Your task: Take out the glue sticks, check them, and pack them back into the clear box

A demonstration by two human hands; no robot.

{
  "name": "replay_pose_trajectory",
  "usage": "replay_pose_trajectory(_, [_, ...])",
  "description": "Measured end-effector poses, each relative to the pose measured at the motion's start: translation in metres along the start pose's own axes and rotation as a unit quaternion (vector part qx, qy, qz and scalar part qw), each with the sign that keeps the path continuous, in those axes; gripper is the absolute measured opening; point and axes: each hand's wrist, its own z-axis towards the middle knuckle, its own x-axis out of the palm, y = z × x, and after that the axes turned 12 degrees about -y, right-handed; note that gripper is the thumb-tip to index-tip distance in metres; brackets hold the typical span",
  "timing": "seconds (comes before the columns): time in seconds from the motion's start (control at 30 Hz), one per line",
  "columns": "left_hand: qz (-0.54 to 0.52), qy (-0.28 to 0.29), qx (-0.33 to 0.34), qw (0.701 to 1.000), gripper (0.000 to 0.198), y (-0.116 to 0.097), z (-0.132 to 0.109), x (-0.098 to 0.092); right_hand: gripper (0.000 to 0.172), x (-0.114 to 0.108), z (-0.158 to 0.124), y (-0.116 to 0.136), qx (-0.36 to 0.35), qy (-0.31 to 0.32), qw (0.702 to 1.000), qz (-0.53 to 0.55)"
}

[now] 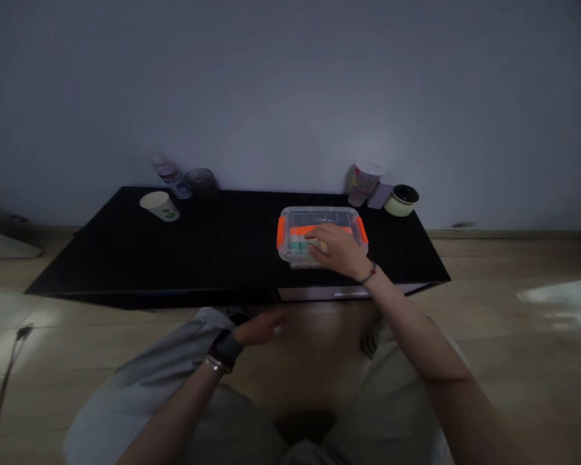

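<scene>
A transparent plastic box (322,219) with orange latches on its short sides sits on the black low table (174,252), right of centre. Orange, teal and pale items show through it, partly hidden. My right hand (336,248) lies spread on the box's front part, touching it. My left hand (259,327) hangs in front of the table edge, above my knee, away from the box. Its fingers are slightly blurred and hold nothing visible.
Along the wall stand a spray bottle (171,175), a dark glass (201,181), a plastic cup (365,184) and a pale green bowl (401,200). A paper cup (159,206) lies tipped on the table. A drawer front (351,292) sits below the table edge.
</scene>
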Motion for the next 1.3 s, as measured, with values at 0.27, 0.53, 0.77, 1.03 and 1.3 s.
replay_pose_trajectory(0.27, [0.034,-0.09,0.036,0.995,0.038,-0.064,0.002,-0.087,0.033,-0.027,-0.035,-0.038,0.18,-0.115,0.968,-0.132])
replay_pose_trajectory(0.53, [-0.022,-0.24,-0.012,0.97,0.061,-0.07,0.072,-0.115,0.042,-0.022,-0.051,-0.081,0.329,-0.051,0.922,-0.2])
replay_pose_trajectory(0.77, [-0.083,-0.241,-0.051,0.966,0.058,-0.082,0.11,-0.1,0.035,-0.022,-0.039,-0.081,0.345,0.014,0.913,-0.218])
replay_pose_trajectory(1.03, [0.098,-0.283,-0.098,0.949,0.046,-0.099,0.109,-0.104,0.032,-0.013,-0.034,-0.073,0.338,0.007,0.921,-0.195])
replay_pose_trajectory(1.3, [0.23,-0.269,-0.13,0.926,0.045,-0.114,0.1,-0.105,0.033,-0.002,-0.039,-0.085,0.36,-0.012,0.917,-0.173])
